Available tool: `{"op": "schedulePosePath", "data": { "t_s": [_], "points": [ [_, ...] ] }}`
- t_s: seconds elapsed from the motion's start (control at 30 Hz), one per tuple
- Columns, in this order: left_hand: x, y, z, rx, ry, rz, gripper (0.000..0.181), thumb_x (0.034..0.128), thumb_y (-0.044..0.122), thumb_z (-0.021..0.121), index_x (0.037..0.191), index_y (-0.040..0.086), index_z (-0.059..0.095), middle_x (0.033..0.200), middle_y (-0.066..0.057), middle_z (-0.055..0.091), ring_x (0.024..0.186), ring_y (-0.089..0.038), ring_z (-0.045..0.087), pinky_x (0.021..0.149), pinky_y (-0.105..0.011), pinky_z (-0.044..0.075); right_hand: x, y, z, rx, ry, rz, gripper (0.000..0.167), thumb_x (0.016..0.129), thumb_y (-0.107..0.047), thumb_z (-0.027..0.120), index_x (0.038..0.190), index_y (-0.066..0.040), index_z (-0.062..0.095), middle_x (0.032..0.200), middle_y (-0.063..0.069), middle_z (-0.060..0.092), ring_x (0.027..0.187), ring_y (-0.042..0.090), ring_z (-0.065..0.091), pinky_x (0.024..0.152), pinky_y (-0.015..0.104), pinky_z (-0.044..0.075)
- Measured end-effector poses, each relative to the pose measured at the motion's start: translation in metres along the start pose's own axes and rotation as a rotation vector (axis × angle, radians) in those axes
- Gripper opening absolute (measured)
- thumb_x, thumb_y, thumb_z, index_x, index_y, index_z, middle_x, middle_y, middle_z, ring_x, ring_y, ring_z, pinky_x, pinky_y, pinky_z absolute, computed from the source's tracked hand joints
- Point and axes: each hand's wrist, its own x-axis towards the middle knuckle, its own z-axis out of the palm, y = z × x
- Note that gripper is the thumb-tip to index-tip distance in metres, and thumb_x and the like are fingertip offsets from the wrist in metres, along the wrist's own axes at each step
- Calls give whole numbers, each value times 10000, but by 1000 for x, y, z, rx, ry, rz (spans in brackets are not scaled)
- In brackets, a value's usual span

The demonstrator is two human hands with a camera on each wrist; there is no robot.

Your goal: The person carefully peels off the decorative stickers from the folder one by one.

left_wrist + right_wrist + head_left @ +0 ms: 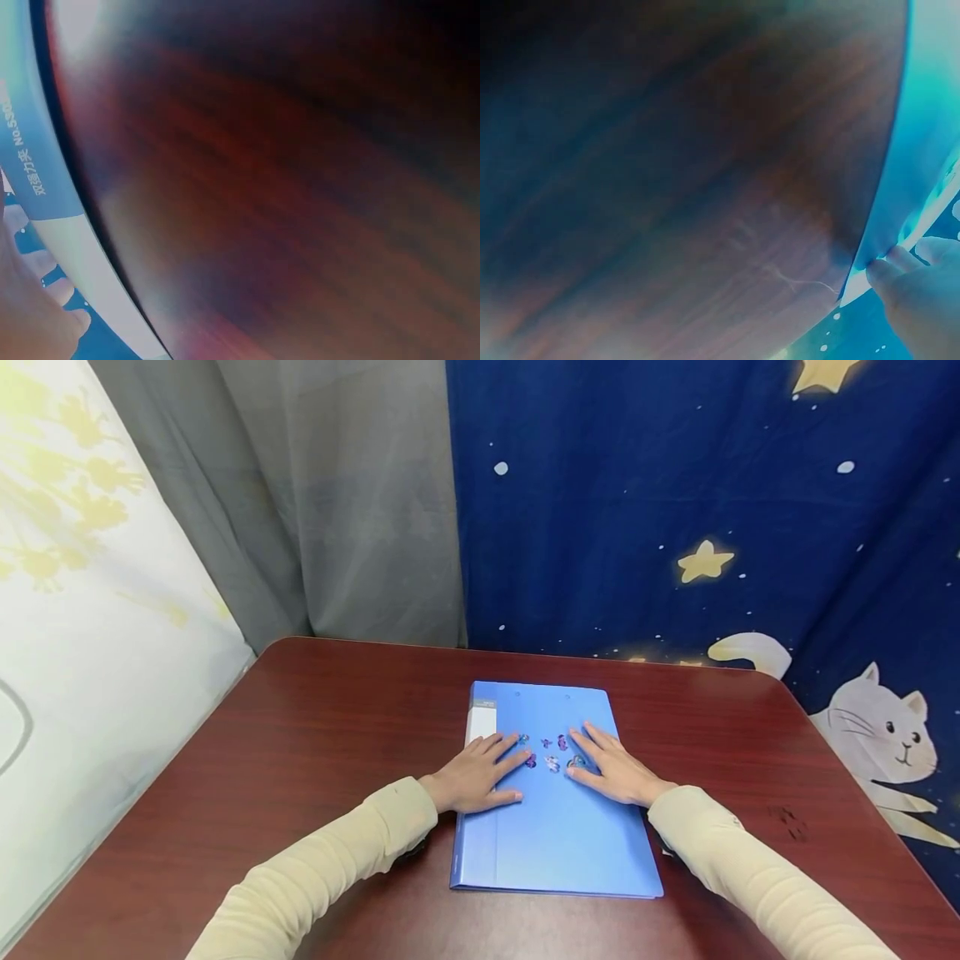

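- Left sleeve (300, 870): long, cream cloth, bunched into many crosswise wrinkles along the forearm.
- Left cuff (411, 814): same cream, broad, smoother than the sleeve, ending at the wrist.
- Dark piece (411, 849) under the left cuff, too little visible to identify.
- Right sleeve (780, 877): matching cream, likewise creased, a small dark mark near its cuff.
- Right cuff (678, 814): wide, plain, cream.
- Left grip (476, 774) and right grip (618, 774): bare hands.

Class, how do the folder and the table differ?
Colour: the folder is blue; the table is dark reddish-brown. Size: the folder is far smaller than the table. Load: small colourful pieces lie on the folder, while the table bears the folder itself. Both have a flat top.
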Motion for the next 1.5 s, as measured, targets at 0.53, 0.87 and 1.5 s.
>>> {"op": "schedulePosePath", "data": {
  "t_s": [0.53, 0.87, 1.5],
  "points": [
    [-1, 2, 0, 22, -32, 22, 638, 879, 568, 339, 1412, 229, 245, 1460, -74, 167, 1310, -258, 173, 1034, -441, 176, 0, -1, -4, -93, 91, -45, 589, 818, -352, 618, 1242, 34, 482, 1251, 225, 422, 1142, 359, 365, 920, 474, 347],
    [-2, -2, 2, -6, -35, 29, 654, 866, 587, 348, 1406, 228, 264, 1458, -77, 171, 1314, -261, 158, 1037, -440, 165, 4, 0, -7, -20, 148, -108, 338, 782, -174, 679, 1039, 39, 630, 953, 115, 570, 934, 276, 542, 816, 406, 438],
    [-5, -7, -2, -66, -57, 60, 666, 850, 587, 395, 1394, 215, 301, 1457, -81, 179, 1323, -253, 138, 1047, -423, 137, 18, 13, -8, 106, 180, -109, 88, 727, -70, 715, 813, -65, 727, 806, 20, 654, 790, 186, 591, 691, 324, 471]
  ]
}}
